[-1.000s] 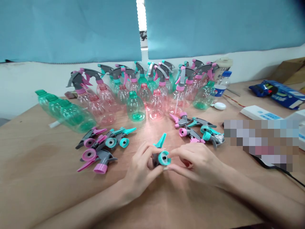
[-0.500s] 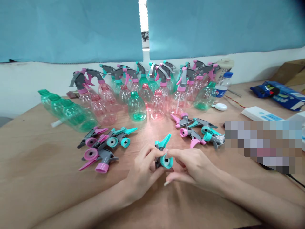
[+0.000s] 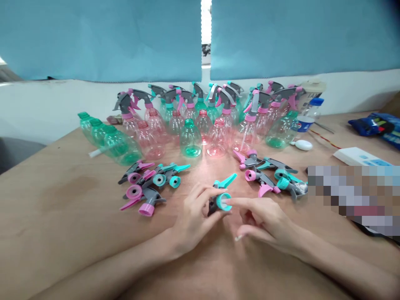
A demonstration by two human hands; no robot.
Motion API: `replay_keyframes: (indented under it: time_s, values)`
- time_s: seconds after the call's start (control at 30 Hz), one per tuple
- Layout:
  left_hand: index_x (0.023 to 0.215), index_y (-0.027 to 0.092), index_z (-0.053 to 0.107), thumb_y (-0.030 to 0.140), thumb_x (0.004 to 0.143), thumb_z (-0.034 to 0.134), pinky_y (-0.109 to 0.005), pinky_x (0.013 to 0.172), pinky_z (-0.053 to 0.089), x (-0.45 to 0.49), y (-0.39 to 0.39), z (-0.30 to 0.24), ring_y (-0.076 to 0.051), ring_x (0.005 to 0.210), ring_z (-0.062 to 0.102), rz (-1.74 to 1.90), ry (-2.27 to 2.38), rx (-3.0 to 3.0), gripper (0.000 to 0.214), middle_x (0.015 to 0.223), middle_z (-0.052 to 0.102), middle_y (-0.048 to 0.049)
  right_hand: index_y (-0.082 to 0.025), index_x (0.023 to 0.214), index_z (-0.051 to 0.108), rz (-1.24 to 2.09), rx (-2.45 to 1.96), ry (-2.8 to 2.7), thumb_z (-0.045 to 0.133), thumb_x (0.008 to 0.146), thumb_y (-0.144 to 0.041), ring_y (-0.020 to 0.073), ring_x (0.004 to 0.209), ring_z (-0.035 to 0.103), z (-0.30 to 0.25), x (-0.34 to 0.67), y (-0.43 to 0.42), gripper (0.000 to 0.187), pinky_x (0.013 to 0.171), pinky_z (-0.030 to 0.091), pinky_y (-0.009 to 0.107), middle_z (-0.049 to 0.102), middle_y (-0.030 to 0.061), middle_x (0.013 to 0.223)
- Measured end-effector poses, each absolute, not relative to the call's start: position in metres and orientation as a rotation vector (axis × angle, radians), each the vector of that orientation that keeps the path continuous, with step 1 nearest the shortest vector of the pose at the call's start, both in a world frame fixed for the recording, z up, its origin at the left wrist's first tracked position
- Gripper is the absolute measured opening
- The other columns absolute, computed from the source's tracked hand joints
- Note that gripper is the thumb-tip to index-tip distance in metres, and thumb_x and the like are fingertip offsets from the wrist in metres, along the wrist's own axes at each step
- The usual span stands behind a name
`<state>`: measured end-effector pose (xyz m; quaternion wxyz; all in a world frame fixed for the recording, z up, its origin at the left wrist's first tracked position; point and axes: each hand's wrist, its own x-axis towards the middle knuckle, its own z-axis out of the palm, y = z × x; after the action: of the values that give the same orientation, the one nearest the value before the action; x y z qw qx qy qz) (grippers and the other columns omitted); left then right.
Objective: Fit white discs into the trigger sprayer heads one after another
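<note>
My left hand grips a grey spray head with a teal trigger and teal collar just above the wooden table. My right hand has its index finger stretched out and pressed on the open teal collar, while the other fingers curl under. A small white piece sticks out below the right hand's fingers. I cannot make out what that piece is.
Loose spray heads lie in a pile at the left and another at the right. Behind them stand several pink and green bottles, some capped. Green bottles lie on their sides at the left. A white device sits at the right.
The view has shifted, so everything sits further right. My right hand has drawn back from the collar, leaving its index finger on it. The spray head has turned slightly.
</note>
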<state>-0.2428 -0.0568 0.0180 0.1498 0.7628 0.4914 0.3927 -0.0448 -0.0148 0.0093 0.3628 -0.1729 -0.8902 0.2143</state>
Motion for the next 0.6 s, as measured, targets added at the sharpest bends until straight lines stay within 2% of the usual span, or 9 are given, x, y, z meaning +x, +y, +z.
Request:
replay_keyframes:
  time_s: [0.13, 0.33, 0.47, 0.6]
  values:
    - [0.109, 0.021, 0.060, 0.015, 0.081, 0.063, -0.030, 0.076, 0.049, -0.247, -0.063, 0.023, -0.018, 0.087, 0.058, 1.117, 1.400, 2.285, 0.028, 0.096, 0.062, -0.0045, -0.018, 0.119, 0.050, 0.500, -0.462, -2.233, 0.052, 0.091, -0.040, 0.0082, 0.049, 0.055, 0.013, -0.041, -0.017, 0.036, 0.050, 0.044, 0.018, 0.057, -0.0048, 0.061]
    - [0.112, 0.022, 0.060, 0.019, 0.086, 0.058, -0.033, 0.076, 0.048, -0.287, -0.077, 0.052, -0.019, 0.086, 0.056, 1.155, 1.571, 2.499, 0.027, 0.093, 0.064, -0.0045, -0.020, 0.110, 0.051, 0.306, -0.567, -2.247, 0.045, 0.093, -0.034, 0.0096, 0.049, 0.056, 0.014, -0.039, -0.016, 0.023, 0.050, 0.044, 0.020, 0.058, -0.0044, 0.060]
    - [0.117, 0.026, 0.058, 0.024, 0.084, 0.063, -0.037, 0.081, 0.047, -0.335, -0.082, 0.073, -0.022, 0.091, 0.055, 1.191, 1.884, 2.554, 0.034, 0.099, 0.065, -0.0036, -0.020, 0.104, 0.054, 0.259, -0.600, -2.303, 0.043, 0.094, -0.034, 0.0095, 0.045, 0.054, 0.011, -0.039, -0.013, 0.020, 0.047, 0.042, 0.021, 0.059, -0.0037, 0.060]
    - [0.118, 0.026, 0.058, 0.032, 0.084, 0.061, -0.037, 0.080, 0.050, -0.373, -0.082, 0.070, -0.022, 0.091, 0.056, 1.192, 2.130, 2.406, 0.034, 0.096, 0.065, -0.0030, -0.020, 0.100, 0.057, 0.274, -0.664, -2.340, 0.043, 0.094, -0.037, 0.0096, 0.042, 0.051, 0.008, -0.041, -0.009, 0.023, 0.046, 0.041, 0.022, 0.059, -0.0041, 0.058]
